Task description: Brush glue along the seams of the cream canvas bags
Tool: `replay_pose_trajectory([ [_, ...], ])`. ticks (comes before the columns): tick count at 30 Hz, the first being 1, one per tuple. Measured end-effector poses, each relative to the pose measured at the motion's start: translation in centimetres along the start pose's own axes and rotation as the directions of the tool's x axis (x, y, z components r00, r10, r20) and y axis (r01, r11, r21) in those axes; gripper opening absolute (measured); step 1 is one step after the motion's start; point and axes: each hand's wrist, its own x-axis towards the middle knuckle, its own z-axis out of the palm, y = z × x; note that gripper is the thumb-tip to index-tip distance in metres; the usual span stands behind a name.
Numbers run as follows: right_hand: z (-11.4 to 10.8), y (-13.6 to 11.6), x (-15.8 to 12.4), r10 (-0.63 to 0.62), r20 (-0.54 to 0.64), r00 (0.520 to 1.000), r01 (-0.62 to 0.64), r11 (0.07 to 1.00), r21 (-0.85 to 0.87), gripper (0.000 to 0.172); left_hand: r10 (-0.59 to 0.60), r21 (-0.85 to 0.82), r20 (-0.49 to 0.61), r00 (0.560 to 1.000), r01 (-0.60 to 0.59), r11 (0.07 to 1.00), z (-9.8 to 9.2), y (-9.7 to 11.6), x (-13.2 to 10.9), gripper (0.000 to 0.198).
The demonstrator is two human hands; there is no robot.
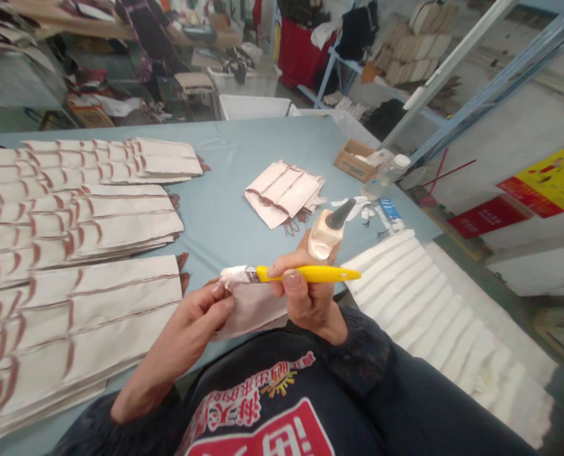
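Observation:
My right hand is closed around a yellow-handled paintbrush. A small squeeze bottle with a black nozzle also sits in that hand, tilted up and to the right. The brush's white-coated bristles point left and meet the edge of a pale fabric piece. My left hand pinches that edge between thumb and fingers, close beside the bristles. The piece lies in front of my body at the table's near edge, its right part hidden behind my right hand.
Stacks of cream fabric pieces with brown edging cover the left of the blue-grey table. A smaller stack lies mid-table. Farther right are a cardboard box, a clear jar and white scraps. Overlapping white pieces spread at my right.

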Motion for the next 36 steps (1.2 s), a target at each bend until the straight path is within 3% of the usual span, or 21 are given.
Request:
replay_pose_trajectory([
  [3, -0.2, -0.4, 0.3, 0.038, -0.125, 0.991, -0.033, 0.999, 0.040, 0.025, 0.154, 0.215, -0.015, 0.988, -0.148, 0.965, 0.5, 0.0, 0.0, 0.020],
  [6, -1.1, -1.0, 0.3, 0.067, -0.196, 0.978, -0.053, 0.996, 0.077, 0.029, 0.350, 0.444, -0.021, 0.937, -0.305, 0.843, 1.0, -0.6, -0.1, 0.020],
  [11, -2.1, -1.6, -0.5, 0.089, -0.068, 0.994, -0.094, 0.993, -0.074, 0.020, 0.621, 0.665, 0.039, 0.783, -0.484, 0.568, 0.8, -2.4, 0.0, 0.026],
  [15, -1.4, -2.0, -0.7, -0.038, 0.075, 0.997, 0.049, 0.986, -0.157, 0.024, 0.684, 0.720, 0.158, 0.712, -0.557, 0.413, 0.3, -3.5, 0.4, 0.024],
  [18, -1.4, -2.2, -0.2, -0.097, 0.153, 0.983, 0.125, 0.975, -0.186, 0.024, 0.681, 0.710, 0.199, 0.704, -0.583, 0.395, 0.2, -4.0, 0.5, 0.024],
  [25, -2.9, -1.8, 1.7, 0.115, 0.207, 0.971, -0.082, 0.983, -0.162, 0.025, 0.716, 0.743, 0.216, 0.664, -0.587, 0.321, 0.4, -3.9, 1.0, 0.023],
  [31, -1.3, -1.3, 2.1, 0.142, 0.315, 0.938, -0.117, 0.988, -0.096, 0.028, 0.674, 0.731, 0.257, 0.692, -0.596, 0.332, 0.3, -3.5, 1.5, 0.025],
  [33, -0.9, -0.6, 2.2, 0.188, 0.292, 0.938, -0.178, 0.982, -0.062, 0.031, 0.668, 0.722, 0.250, 0.701, -0.594, 0.353, 0.4, -3.5, 1.5, 0.026],
  [36, -1.0, 0.9, 2.6, 0.369, 0.132, 0.920, -0.376, 0.926, 0.028, 0.039, 0.684, 0.711, 0.186, 0.706, -0.577, 0.402, 0.4, -3.6, 1.6, 0.026],
])
